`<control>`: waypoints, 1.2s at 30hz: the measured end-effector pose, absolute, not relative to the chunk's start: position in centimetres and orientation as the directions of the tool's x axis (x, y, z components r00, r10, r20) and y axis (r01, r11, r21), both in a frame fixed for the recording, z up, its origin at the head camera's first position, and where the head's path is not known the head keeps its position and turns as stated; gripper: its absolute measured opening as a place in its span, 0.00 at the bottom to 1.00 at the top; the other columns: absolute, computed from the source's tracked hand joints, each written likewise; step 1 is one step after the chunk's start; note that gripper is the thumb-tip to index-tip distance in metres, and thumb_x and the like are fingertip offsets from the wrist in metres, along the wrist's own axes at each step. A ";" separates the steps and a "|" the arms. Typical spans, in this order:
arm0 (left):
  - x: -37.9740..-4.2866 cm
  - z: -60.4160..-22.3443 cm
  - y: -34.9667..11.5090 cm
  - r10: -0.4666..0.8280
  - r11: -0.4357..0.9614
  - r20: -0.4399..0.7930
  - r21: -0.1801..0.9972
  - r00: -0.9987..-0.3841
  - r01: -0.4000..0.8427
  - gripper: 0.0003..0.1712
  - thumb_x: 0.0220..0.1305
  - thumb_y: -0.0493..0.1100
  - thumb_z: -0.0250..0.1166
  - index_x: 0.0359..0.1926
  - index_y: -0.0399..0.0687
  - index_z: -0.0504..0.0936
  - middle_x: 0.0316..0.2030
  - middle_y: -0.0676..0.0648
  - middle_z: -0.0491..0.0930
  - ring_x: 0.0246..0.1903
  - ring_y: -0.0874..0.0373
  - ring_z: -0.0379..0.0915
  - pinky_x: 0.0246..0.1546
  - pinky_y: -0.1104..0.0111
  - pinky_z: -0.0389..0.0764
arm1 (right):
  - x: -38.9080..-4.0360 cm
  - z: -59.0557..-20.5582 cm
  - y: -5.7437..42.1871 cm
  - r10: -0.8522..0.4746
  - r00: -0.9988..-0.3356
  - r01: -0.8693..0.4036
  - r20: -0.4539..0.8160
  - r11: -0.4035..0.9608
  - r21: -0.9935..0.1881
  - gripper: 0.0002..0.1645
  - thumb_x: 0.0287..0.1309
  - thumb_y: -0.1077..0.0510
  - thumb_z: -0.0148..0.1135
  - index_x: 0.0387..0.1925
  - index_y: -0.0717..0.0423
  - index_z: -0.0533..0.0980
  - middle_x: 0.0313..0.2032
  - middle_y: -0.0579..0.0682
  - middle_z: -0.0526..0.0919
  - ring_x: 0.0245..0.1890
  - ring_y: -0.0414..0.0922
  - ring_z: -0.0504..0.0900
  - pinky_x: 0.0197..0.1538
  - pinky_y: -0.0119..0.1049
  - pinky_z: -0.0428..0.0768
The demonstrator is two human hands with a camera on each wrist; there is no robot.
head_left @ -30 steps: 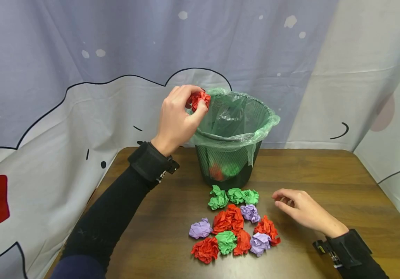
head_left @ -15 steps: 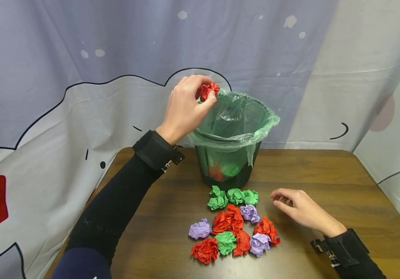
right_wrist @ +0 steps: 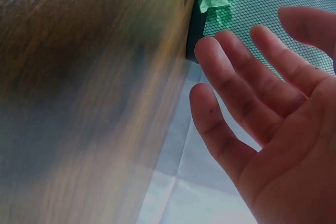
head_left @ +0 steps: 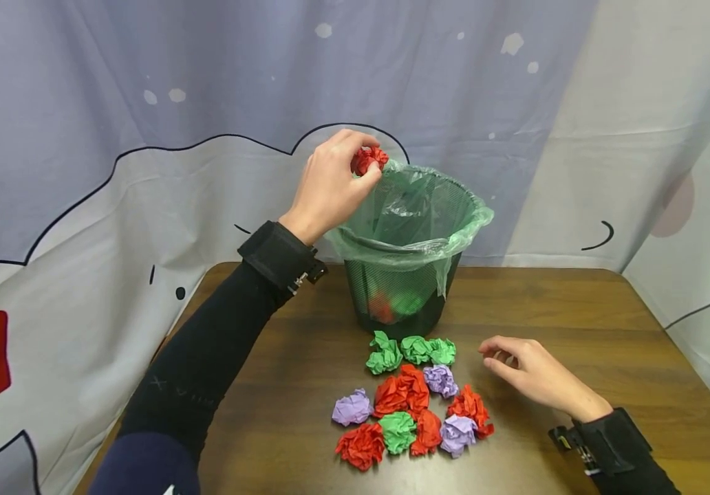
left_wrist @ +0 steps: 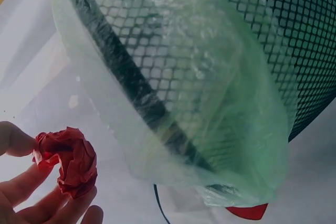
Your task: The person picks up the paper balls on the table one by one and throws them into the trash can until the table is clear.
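My left hand (head_left: 333,180) pinches a crumpled red paper ball (head_left: 371,159) between thumb and fingers, above the far left rim of the bin. The same red paper ball (left_wrist: 73,161) shows beside the bin's rim in the left wrist view. A black mesh trash bin (head_left: 413,320) stands on the table, lined with a translucent green plastic bag (head_left: 417,254). Red and green paper shows through its lower mesh. My right hand (head_left: 537,371) holds nothing and hovers low over the table, its fingers loosely bent; in the right wrist view the palm (right_wrist: 304,161) is bare.
In front of the bin lie crumpled green balls (head_left: 384,354), red balls (head_left: 403,390) and purple balls (head_left: 352,408), several in all, on the wooden table (head_left: 578,309). A printed curtain (head_left: 206,75) hangs behind the table's far edge.
My left hand has moved up and to the right with the red paper ball, closer over the bin's far rim, slowing lately. The right hand has stayed nearly still.
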State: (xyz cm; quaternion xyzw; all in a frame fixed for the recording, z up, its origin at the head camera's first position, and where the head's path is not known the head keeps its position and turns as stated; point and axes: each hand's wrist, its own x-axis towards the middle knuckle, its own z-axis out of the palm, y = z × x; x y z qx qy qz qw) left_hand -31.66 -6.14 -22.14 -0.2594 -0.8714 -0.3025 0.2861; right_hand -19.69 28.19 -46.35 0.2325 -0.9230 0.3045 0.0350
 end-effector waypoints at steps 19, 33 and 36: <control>-33.0 -22.4 -5.9 0.297 0.715 0.614 0.364 -0.731 0.596 0.19 0.65 0.44 0.60 0.56 0.54 0.83 0.53 0.52 0.82 0.46 0.57 0.77 0.46 0.64 0.75 | -20.1 -46.2 28.1 -0.412 -0.895 -0.430 0.168 0.700 -0.570 0.10 0.67 0.57 0.62 0.48 0.53 0.82 0.40 0.46 0.87 0.35 0.33 0.81 0.39 0.31 0.80; -33.3 -22.4 -6.6 0.284 0.735 0.592 0.370 -0.754 0.567 0.20 0.66 0.44 0.60 0.58 0.53 0.82 0.54 0.50 0.81 0.44 0.58 0.76 0.44 0.64 0.75 | -21.0 -46.5 27.6 -0.434 -0.880 -0.459 0.192 0.680 -0.571 0.10 0.67 0.57 0.62 0.47 0.54 0.82 0.39 0.46 0.87 0.35 0.33 0.81 0.38 0.31 0.80; -33.2 -22.3 -6.3 0.289 0.738 0.584 0.369 -0.758 0.566 0.21 0.66 0.44 0.60 0.59 0.53 0.82 0.55 0.50 0.81 0.44 0.58 0.76 0.43 0.65 0.75 | -21.1 -46.4 27.7 -0.431 -0.876 -0.471 0.214 0.679 -0.563 0.09 0.67 0.58 0.63 0.46 0.53 0.82 0.39 0.45 0.87 0.34 0.33 0.81 0.37 0.31 0.80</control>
